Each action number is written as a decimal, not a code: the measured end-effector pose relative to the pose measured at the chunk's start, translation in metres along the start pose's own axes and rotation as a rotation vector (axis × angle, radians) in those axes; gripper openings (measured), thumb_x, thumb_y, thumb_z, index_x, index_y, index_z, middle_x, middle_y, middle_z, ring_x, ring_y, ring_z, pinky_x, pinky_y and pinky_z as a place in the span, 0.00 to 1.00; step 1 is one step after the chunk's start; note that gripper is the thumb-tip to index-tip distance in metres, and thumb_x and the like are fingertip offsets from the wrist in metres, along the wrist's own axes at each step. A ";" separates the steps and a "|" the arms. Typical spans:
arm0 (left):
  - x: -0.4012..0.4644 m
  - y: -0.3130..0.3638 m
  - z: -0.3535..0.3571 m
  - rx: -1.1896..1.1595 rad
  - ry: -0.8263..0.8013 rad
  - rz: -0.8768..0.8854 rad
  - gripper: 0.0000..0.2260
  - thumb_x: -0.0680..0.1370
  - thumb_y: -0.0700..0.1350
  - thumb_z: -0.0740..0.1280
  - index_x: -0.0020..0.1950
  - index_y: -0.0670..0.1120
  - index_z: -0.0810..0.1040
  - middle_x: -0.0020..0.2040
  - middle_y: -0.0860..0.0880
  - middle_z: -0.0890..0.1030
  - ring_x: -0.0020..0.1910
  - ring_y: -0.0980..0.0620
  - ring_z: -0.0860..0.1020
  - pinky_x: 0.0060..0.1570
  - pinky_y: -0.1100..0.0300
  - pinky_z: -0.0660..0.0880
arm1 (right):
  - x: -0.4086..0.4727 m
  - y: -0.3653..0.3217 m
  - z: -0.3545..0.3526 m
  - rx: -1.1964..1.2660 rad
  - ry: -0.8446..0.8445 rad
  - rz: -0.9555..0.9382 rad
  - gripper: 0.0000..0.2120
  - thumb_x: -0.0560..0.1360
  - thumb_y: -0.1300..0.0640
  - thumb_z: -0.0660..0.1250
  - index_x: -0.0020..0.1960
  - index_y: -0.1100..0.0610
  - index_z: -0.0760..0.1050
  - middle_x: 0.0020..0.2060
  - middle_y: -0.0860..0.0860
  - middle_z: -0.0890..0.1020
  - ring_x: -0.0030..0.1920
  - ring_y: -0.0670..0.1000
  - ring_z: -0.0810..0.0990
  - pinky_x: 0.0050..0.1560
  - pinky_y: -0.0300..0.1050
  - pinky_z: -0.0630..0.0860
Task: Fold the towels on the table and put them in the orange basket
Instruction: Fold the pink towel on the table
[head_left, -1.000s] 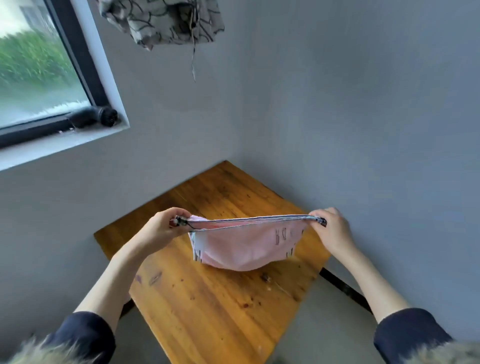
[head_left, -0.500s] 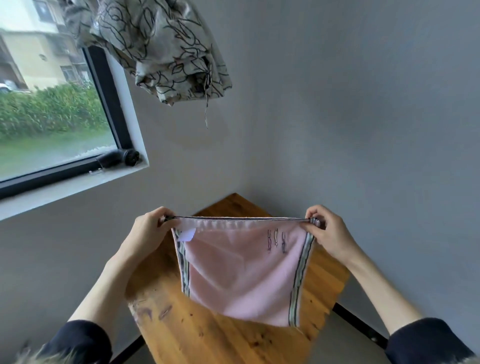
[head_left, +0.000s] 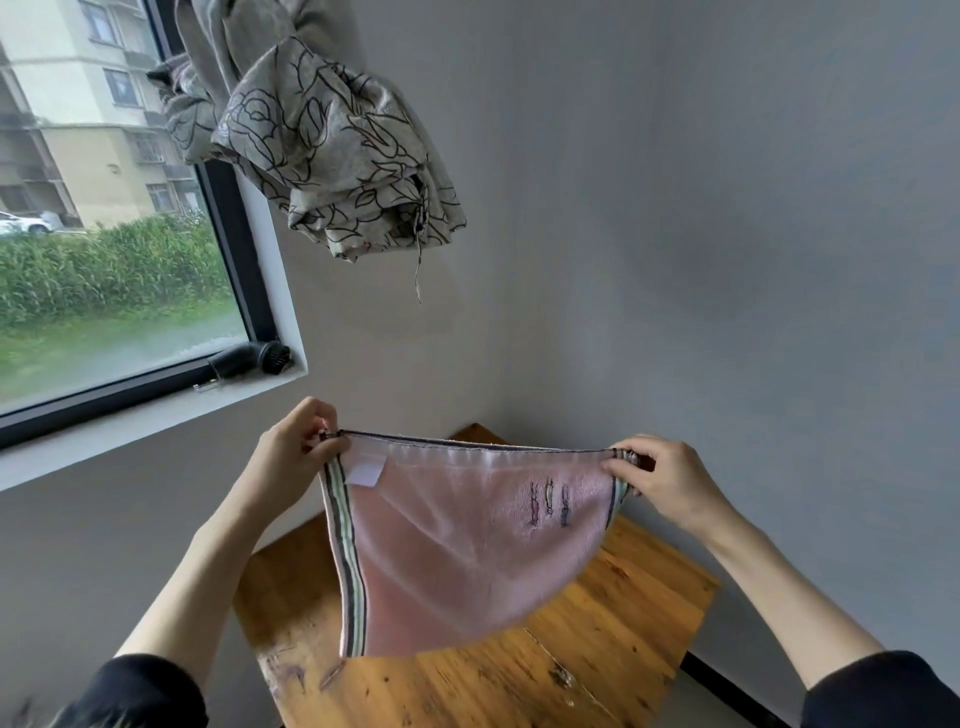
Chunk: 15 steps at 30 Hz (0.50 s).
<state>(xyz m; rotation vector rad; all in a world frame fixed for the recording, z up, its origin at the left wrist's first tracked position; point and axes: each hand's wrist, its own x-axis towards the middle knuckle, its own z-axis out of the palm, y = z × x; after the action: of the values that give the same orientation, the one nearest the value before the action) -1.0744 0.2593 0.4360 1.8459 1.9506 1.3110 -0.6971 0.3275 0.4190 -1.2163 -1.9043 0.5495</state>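
**Pink towel held up above the worktop**

You hold the pink towel (head_left: 457, 540) in the air over the worktop (head_left: 613, 639), stretched by its top edge so the rest hangs down clear of the wood. A striped band runs down the towel's left side, a white label sits near its top left corner, and small stitched marks show toward its right. Your left hand (head_left: 291, 457) pinches the towel's top left corner with curled fingers; your right hand (head_left: 660, 478) pinches its top right corner the same way. Both dark sleeves reach in below the towel. Above the towel a knotted patterned curtain (head_left: 332, 140) hangs, and up to the towel's left is a window (head_left: 104, 260) with a small black object (head_left: 254, 358) on its sill.
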 end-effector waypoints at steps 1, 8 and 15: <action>-0.002 0.001 -0.001 -0.010 -0.025 0.020 0.12 0.72 0.35 0.71 0.41 0.50 0.71 0.35 0.48 0.75 0.34 0.48 0.70 0.34 0.70 0.65 | 0.000 0.000 -0.001 0.003 0.009 -0.001 0.04 0.72 0.59 0.71 0.38 0.55 0.80 0.29 0.44 0.75 0.30 0.40 0.73 0.33 0.33 0.66; -0.013 0.007 -0.007 0.031 -0.162 0.110 0.14 0.72 0.32 0.68 0.47 0.50 0.82 0.41 0.53 0.77 0.40 0.53 0.75 0.41 0.73 0.68 | 0.004 0.002 -0.003 -0.040 0.027 0.002 0.08 0.75 0.61 0.67 0.37 0.56 0.79 0.33 0.45 0.79 0.35 0.44 0.76 0.36 0.28 0.67; -0.014 -0.004 -0.012 -0.002 -0.056 -0.009 0.08 0.70 0.32 0.71 0.43 0.44 0.82 0.39 0.44 0.80 0.39 0.44 0.77 0.46 0.55 0.73 | 0.003 0.002 -0.002 0.053 -0.095 0.056 0.06 0.73 0.60 0.69 0.39 0.52 0.82 0.41 0.45 0.83 0.44 0.42 0.80 0.46 0.33 0.73</action>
<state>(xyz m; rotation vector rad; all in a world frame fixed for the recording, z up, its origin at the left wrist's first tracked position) -1.0821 0.2425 0.4344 1.8508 1.9266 1.2437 -0.6949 0.3305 0.4204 -1.2314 -1.9267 0.6943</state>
